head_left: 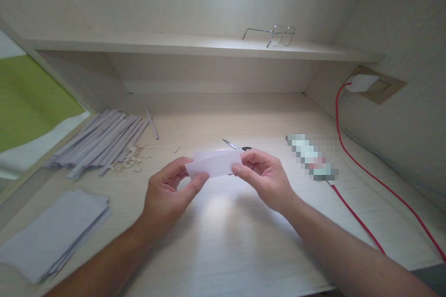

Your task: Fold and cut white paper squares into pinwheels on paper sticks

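A small white sheet of paper (214,165), seemingly folded or curled over, is held up above the desk between both hands. My left hand (170,190) pinches its left end between thumb and fingers. At the other end, my right hand (266,174) grips the paper the same way. Behind the paper lies a pair of scissors (232,145) with its blades pointing left; the paper and my right hand hide most of its handles. To the left is a stack of cut white paper (59,232), and beyond it a pile of rolled paper sticks (104,141).
Tan rubber bands (130,160) lie beside the sticks, and one loose stick (152,123) rests apart. On the right are a blurred phone-like object (311,155) and a red cable (379,183) from a wall plug (362,82). Glasses (278,35) sit on the shelf (195,48).
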The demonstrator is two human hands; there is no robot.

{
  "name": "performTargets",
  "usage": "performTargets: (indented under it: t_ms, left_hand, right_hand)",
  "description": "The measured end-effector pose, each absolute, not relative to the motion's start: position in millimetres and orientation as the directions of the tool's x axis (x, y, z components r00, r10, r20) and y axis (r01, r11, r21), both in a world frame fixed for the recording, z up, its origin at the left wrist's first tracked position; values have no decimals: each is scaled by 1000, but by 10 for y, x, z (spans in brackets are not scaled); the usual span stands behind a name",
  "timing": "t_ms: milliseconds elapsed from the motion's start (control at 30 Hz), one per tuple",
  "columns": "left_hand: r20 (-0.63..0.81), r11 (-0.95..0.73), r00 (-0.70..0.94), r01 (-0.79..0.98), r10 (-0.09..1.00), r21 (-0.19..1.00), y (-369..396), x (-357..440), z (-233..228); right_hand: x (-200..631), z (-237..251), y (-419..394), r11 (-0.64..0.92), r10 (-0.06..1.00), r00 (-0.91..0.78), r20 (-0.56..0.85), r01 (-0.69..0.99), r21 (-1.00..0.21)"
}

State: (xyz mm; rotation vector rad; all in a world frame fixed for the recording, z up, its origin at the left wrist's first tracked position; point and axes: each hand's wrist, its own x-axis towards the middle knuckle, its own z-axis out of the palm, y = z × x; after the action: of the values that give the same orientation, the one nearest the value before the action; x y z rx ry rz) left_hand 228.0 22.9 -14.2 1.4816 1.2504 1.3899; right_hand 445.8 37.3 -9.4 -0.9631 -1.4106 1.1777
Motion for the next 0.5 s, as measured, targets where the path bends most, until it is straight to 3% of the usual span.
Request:
performTargets:
  t_ms: [267, 500]
  left_hand:
    - [333, -313, -86, 189, 939, 931, 195, 2285, -154]
    - [291, -291, 22, 149, 956, 945, 166, 2312, -131]
  right_hand:
    - [4444, -21, 342, 235, 959, -144, 245, -80, -969]
    - [4432, -40, 344, 204, 966, -135, 222, -132, -970]
